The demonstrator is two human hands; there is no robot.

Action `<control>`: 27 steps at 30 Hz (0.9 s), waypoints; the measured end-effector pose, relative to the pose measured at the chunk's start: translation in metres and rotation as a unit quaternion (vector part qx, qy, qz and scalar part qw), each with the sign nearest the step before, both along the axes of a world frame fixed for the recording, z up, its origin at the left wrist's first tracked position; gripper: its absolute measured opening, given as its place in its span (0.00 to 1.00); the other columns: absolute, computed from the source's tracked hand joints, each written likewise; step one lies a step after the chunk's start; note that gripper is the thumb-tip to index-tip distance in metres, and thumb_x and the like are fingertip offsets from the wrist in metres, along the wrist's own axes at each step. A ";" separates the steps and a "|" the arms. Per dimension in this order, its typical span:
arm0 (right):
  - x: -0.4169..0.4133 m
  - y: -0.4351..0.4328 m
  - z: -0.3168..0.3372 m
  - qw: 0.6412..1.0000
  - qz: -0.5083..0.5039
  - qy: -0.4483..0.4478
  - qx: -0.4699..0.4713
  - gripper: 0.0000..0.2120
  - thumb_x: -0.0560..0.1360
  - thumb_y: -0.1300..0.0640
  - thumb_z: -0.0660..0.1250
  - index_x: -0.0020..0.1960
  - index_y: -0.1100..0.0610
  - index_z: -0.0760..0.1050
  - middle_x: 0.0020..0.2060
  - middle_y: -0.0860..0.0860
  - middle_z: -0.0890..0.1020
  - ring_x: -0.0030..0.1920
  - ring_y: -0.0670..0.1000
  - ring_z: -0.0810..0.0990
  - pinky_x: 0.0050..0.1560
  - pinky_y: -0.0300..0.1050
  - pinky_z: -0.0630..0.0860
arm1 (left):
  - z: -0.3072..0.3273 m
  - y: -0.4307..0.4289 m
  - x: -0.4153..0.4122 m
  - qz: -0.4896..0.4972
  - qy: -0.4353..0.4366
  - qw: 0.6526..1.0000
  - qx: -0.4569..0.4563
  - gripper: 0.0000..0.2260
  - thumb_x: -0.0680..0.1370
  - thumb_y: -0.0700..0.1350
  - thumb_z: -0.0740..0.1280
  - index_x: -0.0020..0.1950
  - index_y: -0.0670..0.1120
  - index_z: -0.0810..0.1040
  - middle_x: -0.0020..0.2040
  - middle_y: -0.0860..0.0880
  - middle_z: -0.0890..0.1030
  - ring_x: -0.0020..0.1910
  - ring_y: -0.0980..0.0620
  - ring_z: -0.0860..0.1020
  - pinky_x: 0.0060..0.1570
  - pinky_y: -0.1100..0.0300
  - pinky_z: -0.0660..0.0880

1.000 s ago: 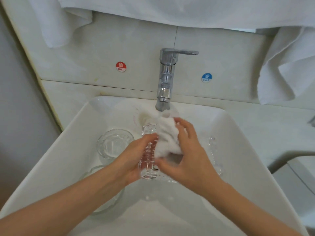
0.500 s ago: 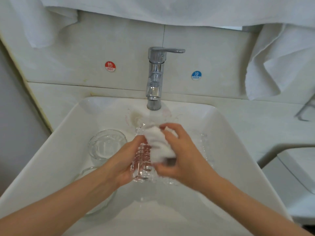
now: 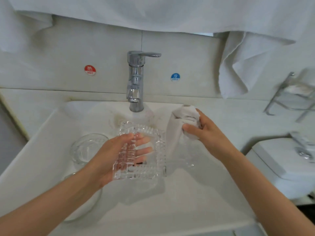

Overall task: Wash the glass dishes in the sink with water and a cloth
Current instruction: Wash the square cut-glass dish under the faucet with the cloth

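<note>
Left hand (image 3: pixel 109 160): had the square cut-glass dish (image 3: pixel 159 150) by its left edge, thumb on the near side, fingers curled round the back (you could see them right through the glass).
Dish: held up on a tilt above the sink (image 3: pixel 42 142) basin, just below the faucet (image 3: pixel 135 82) spout.
Right hand (image 3: pixel 211 137): fingers were clamped tight on the white cloth (image 3: pixel 182 116), all bunched up, off to the right of the dish.
Cloth tail: hung down right beside the dish's right edge; honestly couldn't tell if it touched.
Other glass: a round glass bowl (image 3: pixel 88 147) sat in the sink left of the hand, another clear dish (image 3: pixel 80 212) under the left forearm, and one more ribbed glass piece (image 3: pixel 189 160) lay in the basin below the cloth.
Wall: a red HOT sticker (image 3: pixel 90 70) and a blue COLD sticker (image 3: pixel 175 77) sat either side of the faucet, with white towels (image 3: pixel 238 65) hanging above.
Water: too blurry to call.
</note>
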State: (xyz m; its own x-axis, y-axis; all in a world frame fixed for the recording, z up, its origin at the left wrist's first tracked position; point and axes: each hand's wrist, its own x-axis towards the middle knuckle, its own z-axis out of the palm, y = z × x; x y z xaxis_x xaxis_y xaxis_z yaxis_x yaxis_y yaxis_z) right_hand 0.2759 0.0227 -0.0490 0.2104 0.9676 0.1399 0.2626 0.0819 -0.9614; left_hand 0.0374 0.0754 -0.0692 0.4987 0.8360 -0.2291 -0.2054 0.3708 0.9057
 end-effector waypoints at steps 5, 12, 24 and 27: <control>0.026 -0.002 0.016 0.982 -0.068 0.176 0.007 0.15 0.61 0.62 0.63 0.47 0.59 0.76 0.39 0.55 0.79 0.38 0.51 0.77 0.35 0.42 0.73 | 0.001 -0.003 0.001 -0.009 0.028 0.999 0.021 0.11 0.79 0.44 0.59 0.53 0.41 0.78 0.52 0.44 0.84 0.49 0.43 0.83 0.48 0.52 0.80; 0.071 -0.011 0.019 0.949 -0.299 -0.096 0.029 0.07 0.73 0.61 0.68 0.41 0.63 0.71 0.35 0.53 0.72 0.39 0.50 0.70 0.35 0.38 0.66 | 0.001 -0.009 -0.002 -0.024 0.081 0.996 0.027 0.12 0.77 0.45 0.62 0.45 0.45 0.84 0.50 0.43 0.84 0.50 0.38 0.82 0.66 0.33 0.59; 0.076 -0.006 -0.005 0.841 -0.334 -0.423 -0.049 0.16 0.76 0.65 0.59 0.60 0.53 0.77 0.65 0.53 0.73 0.64 0.56 0.70 0.58 0.50 0.68 | 0.005 -0.010 0.000 -0.031 0.073 0.996 0.031 0.11 0.79 0.44 0.60 0.52 0.42 0.80 0.51 0.46 0.84 0.50 0.42 0.83 0.66 0.37 0.64; 0.062 -0.002 -0.009 0.871 -0.283 -0.394 -0.075 0.14 0.80 0.57 0.55 0.61 0.53 0.76 0.59 0.54 0.76 0.58 0.55 0.73 0.52 0.46 0.67 | 0.006 -0.009 -0.001 -0.027 0.070 0.997 0.029 0.10 0.79 0.44 0.60 0.53 0.42 0.80 0.51 0.47 0.84 0.49 0.43 0.83 0.66 0.36 0.62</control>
